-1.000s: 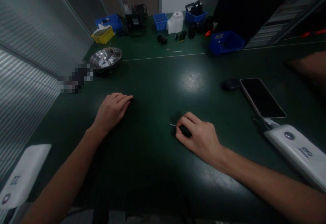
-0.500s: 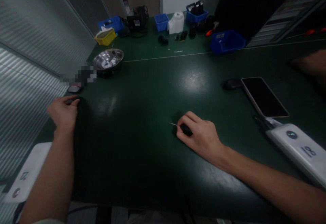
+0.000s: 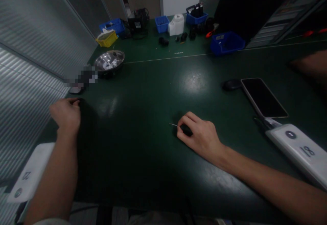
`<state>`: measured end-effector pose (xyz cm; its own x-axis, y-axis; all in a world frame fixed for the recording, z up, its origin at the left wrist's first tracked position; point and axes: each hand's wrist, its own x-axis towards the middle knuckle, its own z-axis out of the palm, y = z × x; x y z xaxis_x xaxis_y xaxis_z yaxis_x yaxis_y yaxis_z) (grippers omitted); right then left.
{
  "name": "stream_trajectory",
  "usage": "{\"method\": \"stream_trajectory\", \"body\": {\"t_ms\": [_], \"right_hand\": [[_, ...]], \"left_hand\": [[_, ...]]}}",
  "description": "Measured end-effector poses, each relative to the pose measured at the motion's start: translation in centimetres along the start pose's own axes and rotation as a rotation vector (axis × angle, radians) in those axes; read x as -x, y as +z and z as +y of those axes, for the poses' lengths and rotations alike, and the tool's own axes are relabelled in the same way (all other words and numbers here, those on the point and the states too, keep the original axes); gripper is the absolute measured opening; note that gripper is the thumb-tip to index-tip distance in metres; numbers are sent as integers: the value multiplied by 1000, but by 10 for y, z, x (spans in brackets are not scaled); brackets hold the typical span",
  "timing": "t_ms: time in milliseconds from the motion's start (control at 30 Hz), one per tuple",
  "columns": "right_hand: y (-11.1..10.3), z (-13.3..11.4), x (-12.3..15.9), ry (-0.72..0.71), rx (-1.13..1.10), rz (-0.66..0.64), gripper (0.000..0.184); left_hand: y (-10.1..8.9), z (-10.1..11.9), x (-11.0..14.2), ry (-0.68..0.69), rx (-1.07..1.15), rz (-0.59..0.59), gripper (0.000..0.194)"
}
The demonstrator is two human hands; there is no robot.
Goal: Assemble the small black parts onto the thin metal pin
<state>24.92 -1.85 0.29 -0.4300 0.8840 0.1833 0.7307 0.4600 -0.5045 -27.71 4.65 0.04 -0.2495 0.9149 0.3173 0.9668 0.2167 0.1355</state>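
Resting on the green table (image 3: 153,92), the right hand (image 3: 201,138) is closed around a small dark screwdriver (image 3: 184,129), its thin metal tip pointing left. Far to the left, near the table edge, the left hand (image 3: 66,114) lies curled beside a dark object that is too dim to identify; if it grips anything I cannot tell. A phone (image 3: 263,97) lies well to the right, a steel bowl (image 3: 109,61) further back.

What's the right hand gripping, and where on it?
The right hand grips a small screwdriver by its dark handle; the thin metal tip pokes out leftward.
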Motion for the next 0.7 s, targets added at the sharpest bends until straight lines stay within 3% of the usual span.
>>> {"method": "stream_trajectory", "body": {"t_ms": [200, 433, 500, 567, 667, 700], "right_hand": [[3, 1, 0, -5, 15, 33, 11], [0, -2, 0, -2, -11, 4, 11], [0, -1, 0, -1, -25, 11, 11], [0, -1, 0, 3, -42, 29, 10], [-1, -2, 0, 3, -77, 60, 11], [-1, -3, 0, 4, -86, 69, 11]], "left_hand": [[-3, 14, 7, -129, -132, 78, 48], [-6, 31, 7, -105, 38, 86, 38], [-8, 52, 8, -24, 140, 91, 36], [-8, 86, 14, 93, 244, 68, 37], [-7, 155, 38, 350, 413, -54, 27], [-7, 178, 49, 519, 530, -165, 22]]}}
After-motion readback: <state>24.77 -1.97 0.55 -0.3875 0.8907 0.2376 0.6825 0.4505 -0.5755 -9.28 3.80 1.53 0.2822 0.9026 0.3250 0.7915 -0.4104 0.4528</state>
